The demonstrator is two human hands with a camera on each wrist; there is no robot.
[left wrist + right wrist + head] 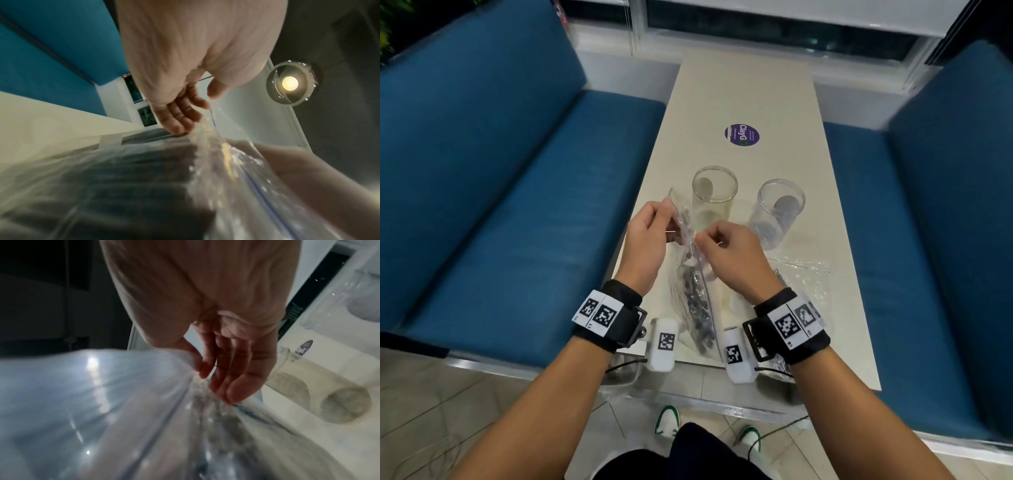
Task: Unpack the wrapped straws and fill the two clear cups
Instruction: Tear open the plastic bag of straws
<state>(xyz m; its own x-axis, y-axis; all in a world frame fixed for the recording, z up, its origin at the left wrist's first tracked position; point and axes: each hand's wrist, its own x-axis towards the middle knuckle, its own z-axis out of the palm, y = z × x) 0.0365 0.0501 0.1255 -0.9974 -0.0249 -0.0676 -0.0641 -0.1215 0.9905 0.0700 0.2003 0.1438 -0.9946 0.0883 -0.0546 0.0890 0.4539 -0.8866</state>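
Note:
A clear zip bag (693,294) with dark straws inside is held upright over the near end of the table. My left hand (650,233) pinches one side of the bag's top edge, and my right hand (726,250) pinches the other side. In the left wrist view the bag (205,186) runs down from the fingertips (185,120), with a blue zip line visible. The right wrist view shows the bag (144,410) below my fingers (226,378). Two clear cups stand empty just beyond my hands: the left cup (714,195) and the right cup (777,212).
The narrow pale table (743,96) carries a round purple sticker (742,134). Crumpled clear plastic (804,274) lies at the near right by my right wrist. Blue bench seats (517,205) flank the table on both sides. A window wall stands at the far end.

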